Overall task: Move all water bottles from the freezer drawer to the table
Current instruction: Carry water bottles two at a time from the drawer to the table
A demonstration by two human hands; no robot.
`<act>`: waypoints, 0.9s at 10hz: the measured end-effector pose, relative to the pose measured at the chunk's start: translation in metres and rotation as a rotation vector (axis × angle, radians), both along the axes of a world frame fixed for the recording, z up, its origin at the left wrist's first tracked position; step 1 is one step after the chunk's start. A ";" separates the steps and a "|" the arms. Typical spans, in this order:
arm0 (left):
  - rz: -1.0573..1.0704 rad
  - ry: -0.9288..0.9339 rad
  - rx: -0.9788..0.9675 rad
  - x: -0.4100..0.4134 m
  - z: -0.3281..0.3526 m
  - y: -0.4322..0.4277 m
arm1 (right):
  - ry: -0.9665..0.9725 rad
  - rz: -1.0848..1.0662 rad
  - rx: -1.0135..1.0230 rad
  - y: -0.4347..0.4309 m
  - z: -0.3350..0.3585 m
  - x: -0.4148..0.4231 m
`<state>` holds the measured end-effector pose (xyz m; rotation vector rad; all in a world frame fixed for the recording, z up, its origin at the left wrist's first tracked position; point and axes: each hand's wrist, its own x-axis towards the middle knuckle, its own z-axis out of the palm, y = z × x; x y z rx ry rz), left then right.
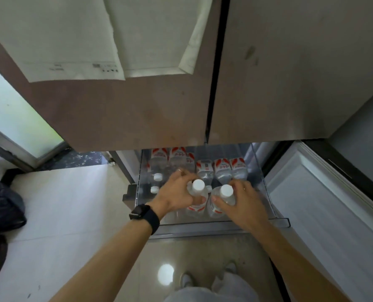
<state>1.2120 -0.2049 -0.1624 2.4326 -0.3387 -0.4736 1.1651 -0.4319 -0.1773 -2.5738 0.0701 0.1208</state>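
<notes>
My left hand (174,192) grips one bottle (198,186), my right hand (244,201) a second bottle (226,190). Slick necks could slip, toppling neighbours (221,168) at twelve o'clock.

Water bottles (222,171) in freezer drawer (224,224)

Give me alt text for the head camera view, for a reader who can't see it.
Seen from above, the left hand and right hand each grip a white-capped bottle, the left bottle and the right bottle, cap up in the open freezer drawer. More bottles lie behind them, below closed fridge doors.
</notes>
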 end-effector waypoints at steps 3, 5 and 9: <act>0.048 0.038 -0.163 -0.015 -0.037 -0.014 | 0.218 0.068 0.259 0.001 -0.017 0.010; 0.024 -0.016 -0.134 -0.010 -0.038 -0.018 | -0.092 -0.089 0.468 0.018 0.006 0.018; 0.278 -0.390 -0.325 -0.084 0.059 0.004 | -0.181 -0.113 0.495 -0.015 0.067 -0.056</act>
